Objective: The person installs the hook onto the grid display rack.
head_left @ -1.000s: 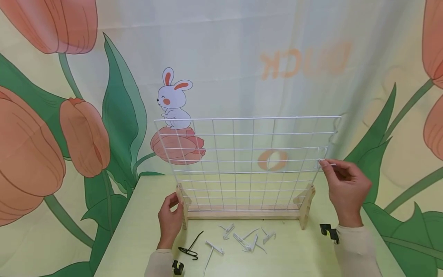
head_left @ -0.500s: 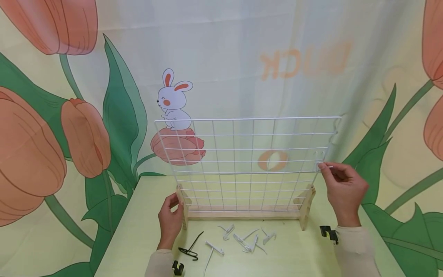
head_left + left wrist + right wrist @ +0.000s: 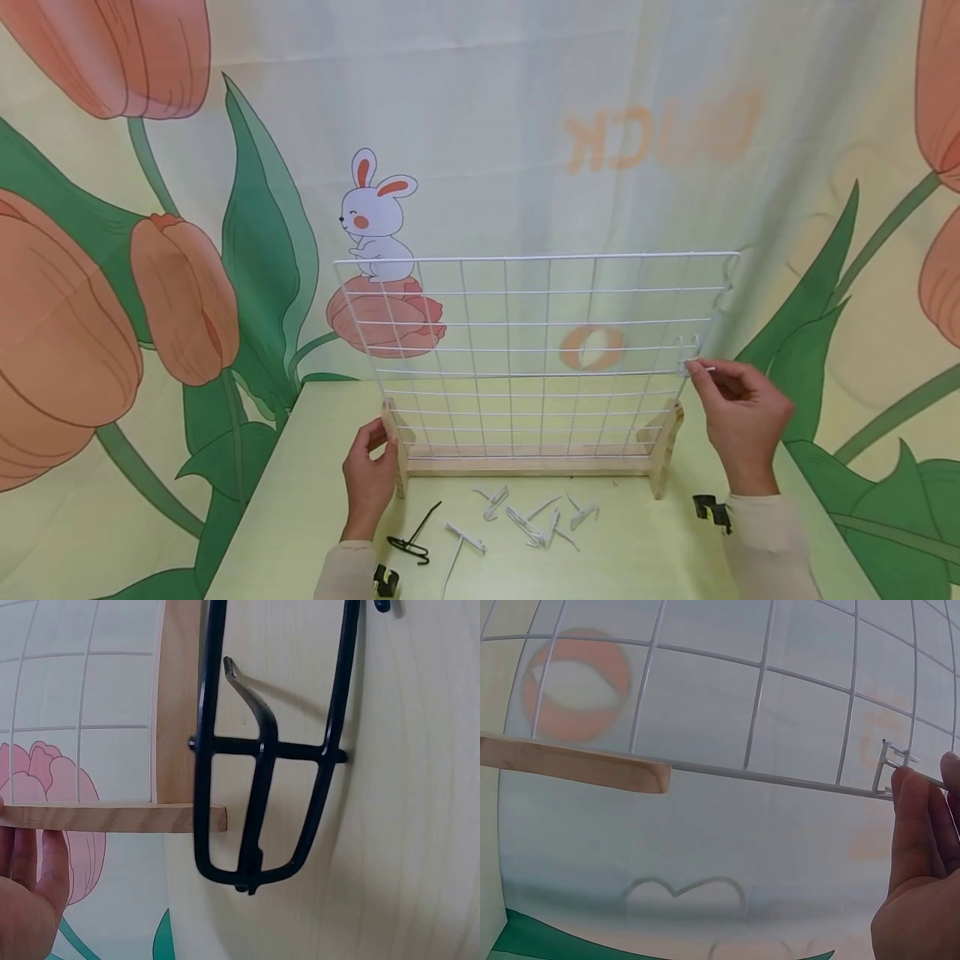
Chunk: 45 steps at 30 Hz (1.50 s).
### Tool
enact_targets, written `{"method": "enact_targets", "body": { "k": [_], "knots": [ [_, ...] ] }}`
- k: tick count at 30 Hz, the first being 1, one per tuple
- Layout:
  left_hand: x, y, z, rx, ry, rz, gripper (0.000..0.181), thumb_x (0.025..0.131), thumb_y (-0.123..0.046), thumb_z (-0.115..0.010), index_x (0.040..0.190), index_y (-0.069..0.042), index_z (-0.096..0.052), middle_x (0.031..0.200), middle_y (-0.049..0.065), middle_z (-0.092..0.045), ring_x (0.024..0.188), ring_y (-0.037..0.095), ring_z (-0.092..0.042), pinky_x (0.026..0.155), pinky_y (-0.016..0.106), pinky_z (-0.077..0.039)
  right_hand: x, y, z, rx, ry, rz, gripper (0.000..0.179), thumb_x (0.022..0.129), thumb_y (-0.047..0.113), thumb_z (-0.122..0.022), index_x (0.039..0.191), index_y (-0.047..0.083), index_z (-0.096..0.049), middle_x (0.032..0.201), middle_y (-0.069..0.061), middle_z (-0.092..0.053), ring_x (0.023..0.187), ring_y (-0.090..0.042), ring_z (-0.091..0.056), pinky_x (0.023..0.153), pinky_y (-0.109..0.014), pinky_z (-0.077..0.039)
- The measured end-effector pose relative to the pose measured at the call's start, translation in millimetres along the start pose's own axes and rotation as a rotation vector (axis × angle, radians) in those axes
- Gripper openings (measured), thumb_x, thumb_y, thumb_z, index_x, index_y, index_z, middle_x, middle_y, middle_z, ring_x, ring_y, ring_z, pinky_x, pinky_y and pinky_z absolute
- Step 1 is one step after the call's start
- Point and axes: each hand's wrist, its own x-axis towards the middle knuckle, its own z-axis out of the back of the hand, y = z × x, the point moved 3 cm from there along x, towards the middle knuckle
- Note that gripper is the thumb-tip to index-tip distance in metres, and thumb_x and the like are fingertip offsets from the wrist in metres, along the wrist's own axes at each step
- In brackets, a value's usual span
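A white wire grid panel (image 3: 551, 257) stands upright in a wooden stand (image 3: 525, 467). My left hand (image 3: 369, 479) grips the stand's left wooden upright (image 3: 398, 467), and in the left wrist view its fingers (image 3: 52, 859) lie against the wood. At the grid's right edge, my right hand (image 3: 742, 412) pinches a white wire hook (image 3: 883, 761) between thumb and fingers. Close up in the right wrist view, the hook's bracket overlaps the grid's edge wires. The hook's stem is partly hidden by the fingers.
Several white wire hooks (image 3: 495, 502) lie loose on the table (image 3: 285, 517) before the stand. A black wire hook (image 3: 407, 546) lies near my left wrist. Higher on the grid's right edge shows a curved white wire (image 3: 727, 271). A printed curtain (image 3: 480, 125) hangs behind.
My right hand has moved slightly down and to the left along the grid's right edge, carrying the white hook. The left hand and the loose hooks have stayed put.
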Motion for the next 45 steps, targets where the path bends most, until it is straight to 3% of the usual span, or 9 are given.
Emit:
{"method": "enact_targets", "body": {
  "k": [7, 31, 39, 45],
  "knots": [
    [-1.0, 0.6, 0.5, 0.000, -0.006, -0.003, 0.034, 0.101, -0.010, -0.071, 0.134, -0.014, -0.066, 0.123, 0.007, -0.072, 0.116, 0.021, -0.067, 0.090, 0.027, -0.062, -4.3, 0.3, -0.3, 0.005, 0.040, 0.058, 0.016, 0.084, 0.003, -0.088, 0.098, -0.001, -0.082, 0.091, 0.027, -0.075, 0.076, 0.007, -0.071, 0.071, -0.008, -0.055],
    [-0.7, -2.8, 0.0, -0.007, 0.013, -0.001, 0.035, 0.102, -0.010, -0.070, 0.137, -0.014, -0.065, 0.126, 0.008, -0.071, 0.119, 0.025, -0.067, 0.095, 0.044, -0.062, -16.9, -3.4, 2.4, -0.033, 0.098, 0.073, 0.018, 0.084, 0.001, -0.087, 0.101, 0.000, -0.082, 0.097, 0.025, -0.075, 0.082, 0.009, -0.072, 0.077, -0.008, -0.057],
    [-0.6, -2.2, -1.0, 0.006, -0.003, -0.007, 0.036, 0.101, -0.009, -0.070, 0.136, -0.013, -0.065, 0.126, 0.008, -0.071, 0.118, 0.025, -0.068, 0.093, 0.037, -0.063, -22.8, -5.9, 2.6, -0.046, 0.071, 0.063, 0.021, 0.083, -0.001, -0.088, 0.103, 0.003, -0.083, 0.097, 0.011, -0.079, 0.083, 0.009, -0.072, 0.078, -0.007, -0.056],
    [-0.8, -1.3, -1.1, 0.001, 0.002, -0.005, 0.035, 0.103, -0.010, -0.069, 0.137, -0.013, -0.065, 0.127, 0.011, -0.071, 0.120, 0.028, -0.067, 0.095, 0.042, -0.063, -30.0, -8.9, 4.0, -0.081, 0.075, 0.063, 0.023, 0.082, -0.001, -0.088, 0.104, 0.002, -0.082, 0.097, 0.019, -0.076, 0.084, 0.012, -0.070, 0.078, -0.005, -0.054]
  ]
}}
